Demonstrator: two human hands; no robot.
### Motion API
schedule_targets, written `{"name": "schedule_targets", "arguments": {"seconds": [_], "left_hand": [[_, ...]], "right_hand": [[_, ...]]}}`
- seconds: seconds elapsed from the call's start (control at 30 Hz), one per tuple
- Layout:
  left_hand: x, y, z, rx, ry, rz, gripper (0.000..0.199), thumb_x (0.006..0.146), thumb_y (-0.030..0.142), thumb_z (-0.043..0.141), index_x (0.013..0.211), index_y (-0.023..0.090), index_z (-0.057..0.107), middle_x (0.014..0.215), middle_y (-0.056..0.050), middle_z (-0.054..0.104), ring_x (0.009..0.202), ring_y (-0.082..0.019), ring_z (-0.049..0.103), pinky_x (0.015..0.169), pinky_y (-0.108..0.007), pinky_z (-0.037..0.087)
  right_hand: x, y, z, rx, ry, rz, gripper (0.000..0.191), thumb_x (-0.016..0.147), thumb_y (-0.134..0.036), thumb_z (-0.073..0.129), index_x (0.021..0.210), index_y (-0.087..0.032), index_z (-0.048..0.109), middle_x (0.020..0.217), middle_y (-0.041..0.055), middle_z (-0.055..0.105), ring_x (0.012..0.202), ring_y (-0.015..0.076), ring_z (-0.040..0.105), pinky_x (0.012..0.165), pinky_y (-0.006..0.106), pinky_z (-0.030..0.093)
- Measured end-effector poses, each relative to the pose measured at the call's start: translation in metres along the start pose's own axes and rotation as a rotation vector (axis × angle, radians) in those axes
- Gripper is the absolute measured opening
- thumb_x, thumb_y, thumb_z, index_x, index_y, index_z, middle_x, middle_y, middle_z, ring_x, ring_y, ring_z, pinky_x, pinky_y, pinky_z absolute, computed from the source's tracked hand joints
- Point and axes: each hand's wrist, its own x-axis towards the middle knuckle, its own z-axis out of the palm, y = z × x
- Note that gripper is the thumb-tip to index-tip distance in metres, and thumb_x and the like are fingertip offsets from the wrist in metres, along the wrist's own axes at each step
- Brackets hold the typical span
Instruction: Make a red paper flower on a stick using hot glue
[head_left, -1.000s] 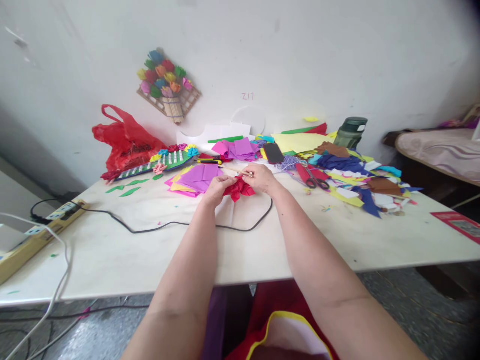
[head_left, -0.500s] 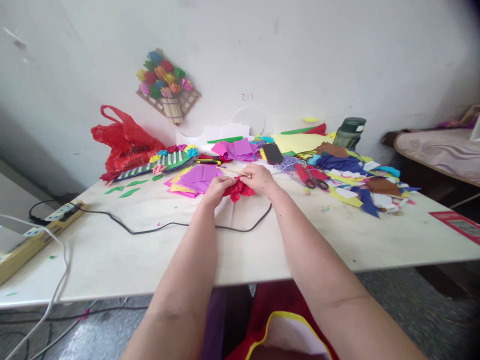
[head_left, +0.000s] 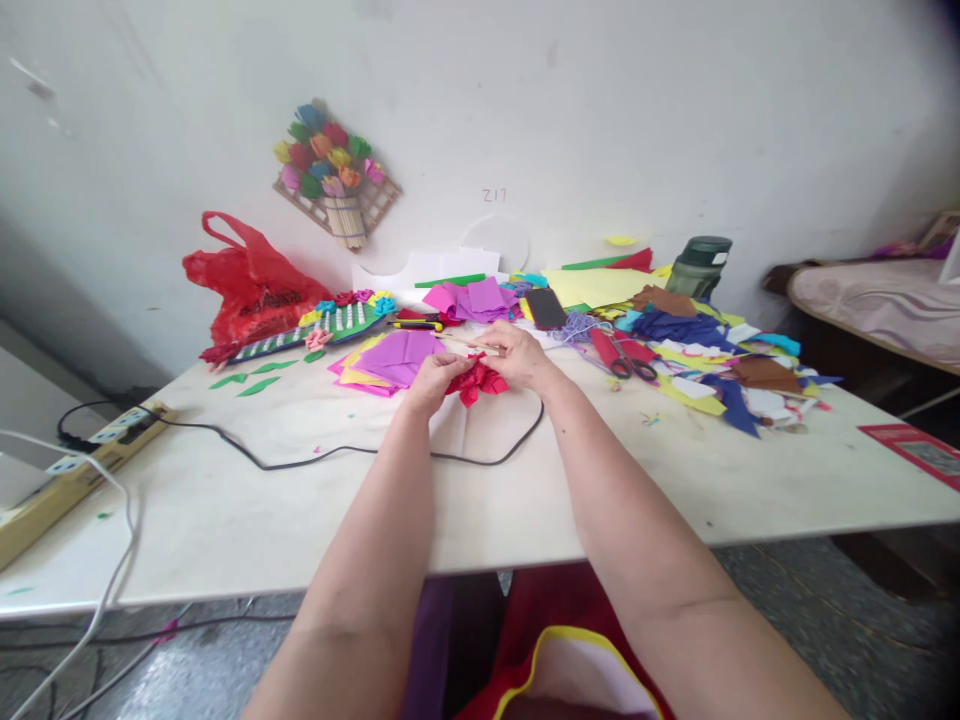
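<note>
Between my two hands, just above the table, is a red crumpled-petal flower (head_left: 475, 382), seemingly of paper. My left hand (head_left: 436, 380) pinches its left side, fingers closed. On the other side my right hand (head_left: 516, 355) has its fingers bent together over the flower's upper right edge. A thin, pale stick (head_left: 474, 343) lies by the right fingertips; how it is gripped is hard to make out. Left of the hands is a stack of purple, yellow and pink sheets (head_left: 397, 360). Red-and-black scissors (head_left: 630, 362) lie to the right.
A black cord (head_left: 300, 460) crosses the table (head_left: 225, 530) under my forearms. Behind are a red plastic bag (head_left: 255, 285), a cutter (head_left: 417, 324), a phone (head_left: 545, 308) and a green bottle (head_left: 699, 266). Coloured scraps (head_left: 697, 345) heap up at right; a power strip (head_left: 112, 440) is at left.
The fingers of my right hand have shifted slightly, and the red flower has turned or spread a little. Both hands stay in the same place; the rest looks unchanged.
</note>
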Motion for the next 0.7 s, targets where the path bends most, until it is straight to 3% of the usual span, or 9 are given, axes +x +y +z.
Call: {"name": "schedule_targets", "arguments": {"seconds": [0.17, 0.37, 0.7], "left_hand": [[-0.0015, 0.0027, 0.0008, -0.013, -0.011, 0.014, 0.033, 0.050, 0.038, 0.087, 0.057, 0.012, 0.068, 0.051, -0.001, 0.055, 0.046, -0.007, 0.044, 0.047, -0.022, 0.028], [0.0010, 0.0007, -0.0009, -0.036, -0.062, 0.040, 0.028, 0.058, 0.035, 0.085, 0.069, 0.011, 0.075, 0.055, -0.002, 0.059, 0.049, -0.009, 0.048, 0.048, -0.023, 0.032], [0.0041, -0.0022, -0.0022, -0.070, -0.002, -0.026, 0.013, 0.065, 0.024, 0.076, 0.065, 0.015, 0.068, 0.053, 0.000, 0.055, 0.050, -0.011, 0.051, 0.046, -0.023, 0.033]], "right_hand": [[0.0015, 0.0040, 0.0007, 0.013, -0.040, -0.056, 0.026, 0.079, -0.016, 0.063, 0.097, -0.022, 0.079, 0.101, 0.0052, 0.064, 0.085, 0.0172, 0.060, 0.076, 0.029, 0.046], [0.0012, 0.0042, 0.0028, 0.060, -0.047, -0.060, 0.020, 0.075, -0.013, 0.065, 0.087, -0.022, 0.079, 0.097, 0.0036, 0.063, 0.087, 0.0178, 0.060, 0.077, 0.029, 0.046], [0.0009, 0.0043, 0.0061, 0.144, 0.005, -0.081, 0.004, 0.075, -0.019, 0.070, 0.077, -0.020, 0.074, 0.088, 0.0019, 0.060, 0.079, 0.0149, 0.056, 0.070, 0.027, 0.041]]}}
